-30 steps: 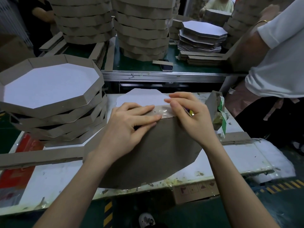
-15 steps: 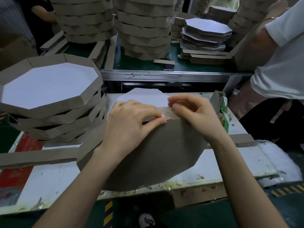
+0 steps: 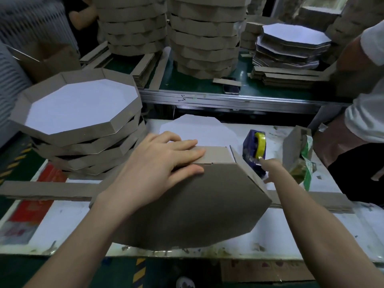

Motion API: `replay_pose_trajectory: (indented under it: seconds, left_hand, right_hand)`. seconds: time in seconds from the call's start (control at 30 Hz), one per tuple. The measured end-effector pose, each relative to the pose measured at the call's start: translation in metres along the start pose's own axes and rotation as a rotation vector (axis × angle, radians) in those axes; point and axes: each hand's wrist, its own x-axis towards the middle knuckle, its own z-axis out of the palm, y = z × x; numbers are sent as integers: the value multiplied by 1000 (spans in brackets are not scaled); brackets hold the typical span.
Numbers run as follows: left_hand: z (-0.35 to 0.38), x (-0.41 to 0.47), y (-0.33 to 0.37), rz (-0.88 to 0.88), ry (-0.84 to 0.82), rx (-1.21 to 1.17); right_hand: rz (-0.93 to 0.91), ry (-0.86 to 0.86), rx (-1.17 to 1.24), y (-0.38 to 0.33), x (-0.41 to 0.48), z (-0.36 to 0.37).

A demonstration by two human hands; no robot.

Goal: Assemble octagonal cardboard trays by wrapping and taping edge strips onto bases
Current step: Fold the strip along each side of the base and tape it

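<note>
An octagonal cardboard tray (image 3: 197, 204) stands tilted on the white table (image 3: 62, 223), its brown underside toward me. My left hand (image 3: 158, 169) lies over its upper rim, with straight fingers pressing the edge strip (image 3: 216, 154) against the base. My right hand (image 3: 272, 169) is off the tray, to its right, with a fingertip at the tape end of a blue tape dispenser (image 3: 252, 146) that carries a yellow roll. Its other fingers are foreshortened, so its grip is unclear. A white octagonal base (image 3: 197, 127) lies flat behind the tray.
A stack of finished trays (image 3: 83, 104) stands at the left. Loose cardboard strips (image 3: 41, 190) lie across the table. A small open carton (image 3: 295, 146) sits right of the dispenser. Another person (image 3: 363, 100) stands at the right. Tall tray stacks (image 3: 203, 38) and a phone (image 3: 231, 88) are on the far bench.
My right hand has left the taped rim and moved right to the tape dispenser. My left hand stays pressed on the rim, and the tray has turned slightly.
</note>
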Motion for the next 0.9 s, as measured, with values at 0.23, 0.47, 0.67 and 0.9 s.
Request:
replay_pose_trajectory:
  seconds: [0.23, 0.47, 0.67, 0.9]
  left_hand:
    - [6, 2, -5, 39, 48, 85]
    - [9, 2, -6, 35, 81, 169]
    - [8, 1, -5, -37, 54, 150]
    - [10, -2, -8, -36, 115, 165]
  right_hand:
    - [74, -14, 317, 5, 19, 10]
    - [28, 87, 810, 9, -8, 23]
    - [-107, 144, 699, 72, -20, 43]
    - [-192, 256, 545, 75, -5, 38]
